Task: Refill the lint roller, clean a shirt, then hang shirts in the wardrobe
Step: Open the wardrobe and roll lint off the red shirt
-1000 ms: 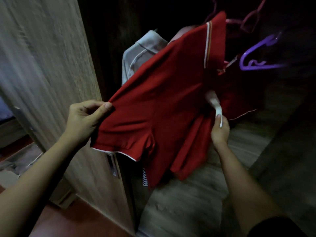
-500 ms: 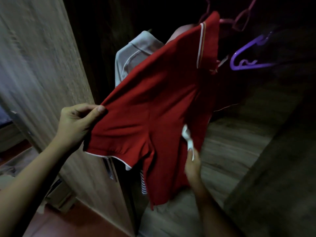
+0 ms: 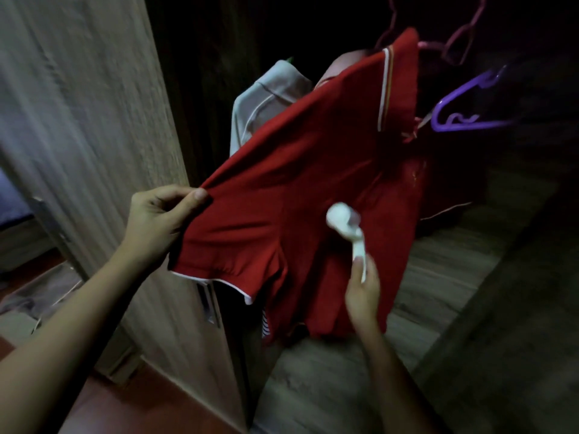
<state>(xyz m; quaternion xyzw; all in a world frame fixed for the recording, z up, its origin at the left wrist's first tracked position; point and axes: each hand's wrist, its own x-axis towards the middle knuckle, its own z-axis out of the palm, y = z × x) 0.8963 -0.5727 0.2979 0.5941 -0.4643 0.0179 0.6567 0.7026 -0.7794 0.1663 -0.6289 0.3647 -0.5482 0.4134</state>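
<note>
I see the red shirt [image 3: 313,195] hanging inside the open wardrobe [image 3: 470,308], spread out in front of the dark opening, with its collar up near the pink hanger [image 3: 451,48]. My left hand [image 3: 156,223] pinches the shoulder seam of the sleeve between thumb and fingers and pulls the cloth to the left, so the fabric is stretched flat. My right hand [image 3: 363,289] is closed around the white handle of the lint roller [image 3: 344,227], and the roller head lies on the front of the shirt, about at its middle (the head is blurred). Behind the red shirt a grey shirt [image 3: 269,101] hangs, partly covered by it. An empty purple hanger [image 3: 460,111] is at the right of the collar. The wardrobe door [image 3: 94,120] stands open at the left side.
</note>
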